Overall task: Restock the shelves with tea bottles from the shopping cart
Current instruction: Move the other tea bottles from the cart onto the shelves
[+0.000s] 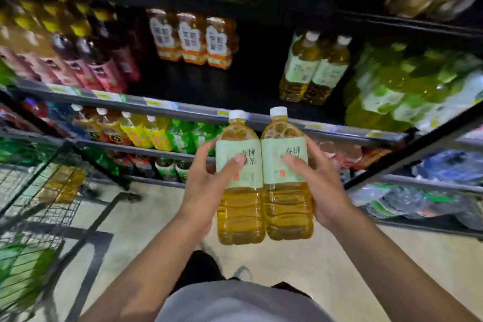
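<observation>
Two large tea bottles with white caps, pale green labels and amber liquid stand side by side in the air in front of the shelves. My left hand grips the left bottle around its label. The right bottle is held the same way by my right hand. On the middle shelf two matching tea bottles stand at the right of a dark gap. The wire shopping cart sits at the lower left with more bottles inside, blurred.
Three orange-labelled tea bottles stand left of the gap on the middle shelf. Green-labelled bottles fill its right end. Other drinks crowd the upper and lower shelves. A black upright slants at the right. Pale floor lies below.
</observation>
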A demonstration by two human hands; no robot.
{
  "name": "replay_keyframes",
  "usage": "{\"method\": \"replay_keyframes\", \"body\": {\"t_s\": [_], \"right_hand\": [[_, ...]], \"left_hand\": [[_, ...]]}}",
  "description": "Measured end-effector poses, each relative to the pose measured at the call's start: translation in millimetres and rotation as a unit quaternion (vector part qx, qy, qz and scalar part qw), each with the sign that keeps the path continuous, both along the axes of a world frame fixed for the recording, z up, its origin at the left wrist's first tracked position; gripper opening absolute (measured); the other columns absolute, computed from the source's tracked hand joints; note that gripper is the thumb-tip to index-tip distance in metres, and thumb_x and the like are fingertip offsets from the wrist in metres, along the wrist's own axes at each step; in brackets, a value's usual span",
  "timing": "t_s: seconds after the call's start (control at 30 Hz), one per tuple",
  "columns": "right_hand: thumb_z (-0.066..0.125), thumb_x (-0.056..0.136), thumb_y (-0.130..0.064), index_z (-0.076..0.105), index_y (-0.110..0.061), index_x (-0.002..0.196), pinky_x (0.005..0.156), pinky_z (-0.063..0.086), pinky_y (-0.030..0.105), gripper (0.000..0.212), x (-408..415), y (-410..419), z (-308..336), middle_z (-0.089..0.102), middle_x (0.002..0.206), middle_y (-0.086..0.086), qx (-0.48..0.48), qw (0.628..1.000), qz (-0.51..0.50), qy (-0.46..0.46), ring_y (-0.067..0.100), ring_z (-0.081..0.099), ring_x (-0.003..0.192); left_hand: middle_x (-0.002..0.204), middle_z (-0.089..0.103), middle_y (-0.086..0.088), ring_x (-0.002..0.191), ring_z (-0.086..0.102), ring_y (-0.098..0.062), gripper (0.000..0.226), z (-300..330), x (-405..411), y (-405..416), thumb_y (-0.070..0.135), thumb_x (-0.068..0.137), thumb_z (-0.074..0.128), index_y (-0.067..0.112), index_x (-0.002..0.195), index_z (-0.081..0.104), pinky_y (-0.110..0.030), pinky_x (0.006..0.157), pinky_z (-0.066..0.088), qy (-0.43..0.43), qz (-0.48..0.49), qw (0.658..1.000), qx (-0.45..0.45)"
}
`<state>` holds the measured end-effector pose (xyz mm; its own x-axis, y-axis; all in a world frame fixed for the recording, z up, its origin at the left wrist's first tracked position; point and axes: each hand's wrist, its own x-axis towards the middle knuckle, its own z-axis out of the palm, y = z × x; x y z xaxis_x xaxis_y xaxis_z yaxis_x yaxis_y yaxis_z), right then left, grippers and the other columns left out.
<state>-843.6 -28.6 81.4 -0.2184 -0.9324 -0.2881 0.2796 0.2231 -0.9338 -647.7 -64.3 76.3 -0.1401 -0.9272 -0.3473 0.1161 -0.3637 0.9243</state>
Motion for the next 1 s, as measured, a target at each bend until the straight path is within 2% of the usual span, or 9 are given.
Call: {"method": "replay_keyframes", "body": {"t_s": [0.13,0.2,0.33,0.4,0.53,0.67,0.77,0.9,1.0], "right_hand": [[0.075,0.079,-0.02,0.055,-0.028,0.142,0.072,0.061,0.033,0.066,-40.2,2.1,-2.6,0.076,0.117,-0.001,-0.029,0.998,-0.026,0.044,0.023,0.074,0.104],[0.075,0.084,-0.017,0.052,-0.027,0.146,0.076,0.061,0.033,0.067,-56.9,-2.1,-6.3,0.074,0.121,-0.005,-0.043,0.996,-0.032,0.075,0.018,0.072,0.111],[0.081,0.087,-0.021,0.041,-0.031,0.153,0.094,0.057,0.051,0.078,-88.8,-17.1,-11.9,0.062,0.141,0.0,-0.06,0.989,-0.013,0.132,0.024,0.061,0.129],[0.081,0.086,-0.023,0.038,-0.032,0.154,0.099,0.054,0.054,0.081,-101.7,-27.9,-11.5,0.06,0.143,0.001,-0.066,0.983,0.0,0.17,0.024,0.059,0.13],[0.08,0.086,-0.014,0.035,-0.026,0.156,0.101,0.053,0.053,0.083,-119.6,-53.0,-12.2,0.06,0.143,-0.001,-0.077,0.98,-0.01,0.181,0.02,0.06,0.13],[0.075,0.087,-0.007,0.035,-0.023,0.155,0.098,0.056,0.048,0.081,-132.6,-75.0,-13.4,0.062,0.14,-0.002,-0.089,0.976,-0.02,0.196,0.019,0.061,0.128],[0.079,0.086,-0.008,0.036,-0.03,0.153,0.101,0.055,0.048,0.083,-142.4,-88.5,-18.7,0.061,0.14,-0.006,-0.084,0.97,-0.022,0.226,0.018,0.059,0.129],[0.085,0.08,-0.01,0.037,-0.051,0.142,0.109,0.048,0.05,0.089,-163.6,-104.8,-17.7,0.056,0.142,-0.018,-0.084,0.953,-0.006,0.29,0.011,0.053,0.135],[0.084,0.08,-0.005,0.036,-0.049,0.142,0.107,0.05,0.047,0.09,-169.3,-113.4,-15.0,0.054,0.142,-0.016,-0.101,0.95,-0.009,0.297,0.01,0.053,0.135]], "left_hand": [[0.1,0.078,0.007,0.091,0.076,-0.019,0.053,5.3,-37.1,-16.1,0.036,0.077,0.083,0.05,0.119,0.055,-0.041,0.076,0.063,-0.034,-0.049,0.997,-0.042],[0.104,0.077,0.01,0.093,0.076,-0.016,0.053,6.8,-49.2,-27.1,0.028,0.082,0.081,0.05,0.122,0.053,-0.037,0.076,0.063,-0.041,-0.077,0.994,-0.069],[0.106,0.076,0.013,0.098,0.075,-0.013,0.066,5.2,-66.2,-55.1,0.014,0.086,0.079,0.043,0.134,0.045,-0.035,0.075,0.064,-0.038,-0.135,0.985,-0.105],[0.108,0.075,0.01,0.1,0.074,-0.014,0.072,1.6,-73.6,-73.4,0.009,0.085,0.079,0.039,0.138,0.041,-0.033,0.074,0.063,-0.043,-0.164,0.977,-0.126],[0.114,0.072,0.007,0.106,0.071,-0.011,0.072,-4.9,-92.2,-112.4,0.004,0.083,0.08,0.04,0.134,0.043,-0.028,0.075,0.061,-0.036,-0.197,0.968,-0.154],[0.124,0.064,0.003,0.113,0.067,-0.011,0.074,-10.1,-110.7,-147.0,0.006,0.08,0.083,0.041,0.132,0.043,-0.031,0.079,0.061,-0.041,-0.214,0.958,-0.187],[0.126,0.064,0.004,0.113,0.067,-0.011,0.078,-14.0,-118.9,-163.2,0.006,0.079,0.085,0.045,0.131,0.042,-0.034,0.085,0.061,-0.069,-0.216,0.952,-0.208],[0.125,0.064,0.015,0.118,0.062,-0.004,0.085,-11.1,-126.0,-178.8,0.007,0.076,0.088,0.053,0.128,0.039,-0.027,0.094,0.056,-0.109,-0.219,0.935,-0.258],[0.125,0.063,0.016,0.12,0.061,-0.003,0.087,-7.4,-134.1,-182.8,0.006,0.074,0.089,0.054,0.126,0.038,-0.024,0.095,0.055,-0.118,-0.209,0.932,-0.272]]}}
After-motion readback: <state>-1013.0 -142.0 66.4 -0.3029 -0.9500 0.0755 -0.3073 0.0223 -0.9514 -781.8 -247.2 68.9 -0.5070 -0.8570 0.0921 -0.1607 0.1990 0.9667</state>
